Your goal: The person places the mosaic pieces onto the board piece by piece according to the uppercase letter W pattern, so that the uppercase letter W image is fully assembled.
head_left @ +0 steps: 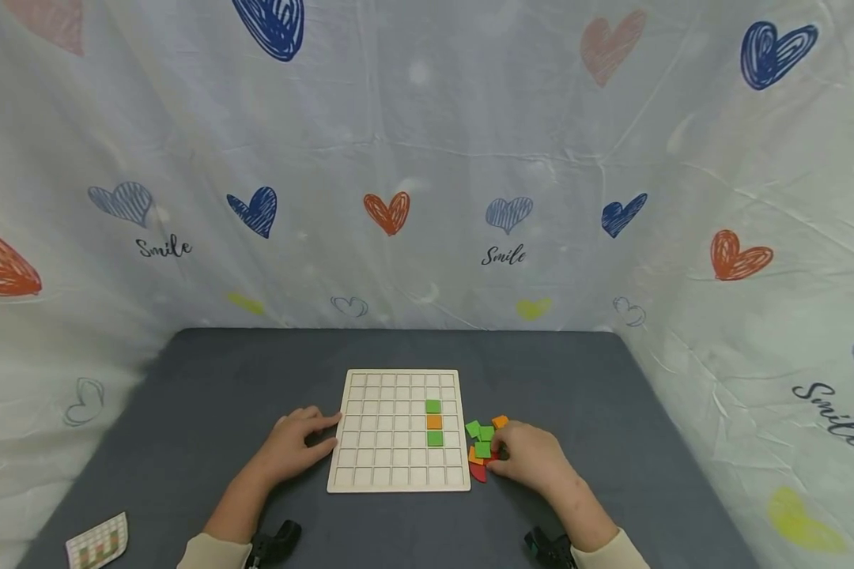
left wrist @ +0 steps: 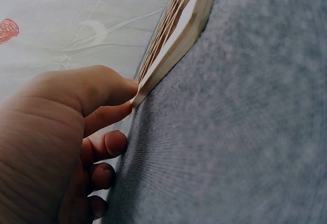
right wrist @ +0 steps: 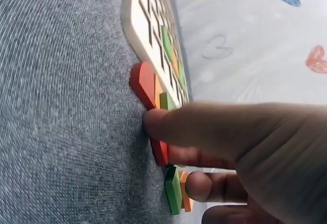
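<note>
A pale wooden grid board (head_left: 391, 480) lies on the dark table. In one of its columns sit a green square tile (head_left: 433, 406), an orange tile (head_left: 434, 422) and another green tile (head_left: 435, 438). My left hand (head_left: 292, 446) touches the board's left edge with thumb and index fingertips, the other fingers loosely bent. Beside the board's right edge is a small pile of green, orange and red pieces. My right hand (head_left: 534, 457) pinches a red piece (right wrist: 160, 152) there between thumb and index finger, partly hidden by them. A round-edged red piece (head_left: 478, 472) lies close to the thumb.
A patterned card (head_left: 98, 542) with coloured squares lies at the table's near left. Loose green tiles (head_left: 473, 429) and an orange piece (head_left: 500, 422) crowd the right hand. A white curtain (head_left: 427, 261) printed with hearts hangs behind the dark table (head_left: 256, 363).
</note>
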The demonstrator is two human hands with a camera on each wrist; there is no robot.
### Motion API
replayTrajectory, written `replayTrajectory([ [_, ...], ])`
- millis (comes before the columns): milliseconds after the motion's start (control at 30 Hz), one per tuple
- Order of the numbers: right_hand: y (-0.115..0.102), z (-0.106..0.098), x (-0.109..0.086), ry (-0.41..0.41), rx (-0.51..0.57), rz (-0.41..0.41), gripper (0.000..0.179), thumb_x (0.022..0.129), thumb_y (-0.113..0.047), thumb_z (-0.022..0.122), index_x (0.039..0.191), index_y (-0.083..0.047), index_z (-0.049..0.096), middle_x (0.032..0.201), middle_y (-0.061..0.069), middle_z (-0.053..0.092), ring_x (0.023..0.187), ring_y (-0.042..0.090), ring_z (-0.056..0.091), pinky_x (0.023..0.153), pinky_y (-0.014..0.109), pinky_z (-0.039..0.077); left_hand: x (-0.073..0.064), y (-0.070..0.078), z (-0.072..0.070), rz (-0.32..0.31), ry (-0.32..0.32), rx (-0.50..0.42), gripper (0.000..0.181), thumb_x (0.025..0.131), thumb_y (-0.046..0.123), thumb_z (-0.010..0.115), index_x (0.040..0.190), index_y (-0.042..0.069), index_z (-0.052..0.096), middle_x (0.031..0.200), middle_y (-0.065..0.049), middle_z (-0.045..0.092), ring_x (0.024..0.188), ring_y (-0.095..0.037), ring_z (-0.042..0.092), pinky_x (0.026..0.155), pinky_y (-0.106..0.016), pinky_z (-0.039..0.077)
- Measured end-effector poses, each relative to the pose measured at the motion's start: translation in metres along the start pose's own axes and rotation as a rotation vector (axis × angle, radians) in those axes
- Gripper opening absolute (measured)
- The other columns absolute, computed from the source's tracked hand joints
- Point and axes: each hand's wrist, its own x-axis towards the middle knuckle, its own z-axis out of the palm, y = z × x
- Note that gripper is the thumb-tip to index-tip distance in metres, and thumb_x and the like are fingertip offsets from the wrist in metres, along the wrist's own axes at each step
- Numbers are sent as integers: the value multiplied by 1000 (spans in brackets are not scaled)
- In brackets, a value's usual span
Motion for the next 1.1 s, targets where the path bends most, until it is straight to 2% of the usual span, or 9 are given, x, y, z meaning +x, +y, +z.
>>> replayTrajectory([
  [233, 3, -2, 4, -6, -4, -37, 19, 72, -28, 83, 74, -27, 64, 77, -10, 49, 60, 9, 42, 53, 31, 38, 1, -2, -1, -10, -11, 1, 45, 93, 25, 79, 136, 14, 70, 83, 14, 44, 71, -4, 35, 74, -38, 27],
  [400, 3, -18, 8, -8, 35, -28, 20, 71, -28, 84, 77, -28, 65, 80, -8, 45, 59, 10, 41, 53, 31, 37, -1, -3, 0, 0, -4, 1, 45, 92, 25, 80, 135, 13, 71, 83, 14, 44, 70, -4, 35, 73, -38, 27],
  [633, -6, -40, 14, 50, 102, -23, 18, 74, -24, 81, 82, -30, 66, 85, -3, 45, 59, 9, 39, 54, 29, 34, -3, -4, 1, -6, -19, -9, 45, 93, 26, 78, 136, 13, 70, 83, 14, 44, 70, -4, 34, 73, -38, 27],
  [867, -22, -39, 17, 116, 87, -158, 16, 77, -23, 78, 87, -28, 68, 88, -3, 43, 58, 5, 36, 52, 26, 34, -2, -2, 1, -23, -40, -13, 44, 95, 29, 76, 136, 14, 70, 83, 14, 43, 71, -4, 34, 73, -37, 26],
  [1100, -41, -24, 24, 93, 47, -255, 15, 80, -30, 80, 92, -26, 72, 89, -7, 41, 54, 4, 34, 50, 25, 31, 0, 2, -2, -14, -27, -19, 45, 94, 25, 78, 136, 12, 70, 83, 12, 45, 71, -5, 34, 74, -39, 26],
])
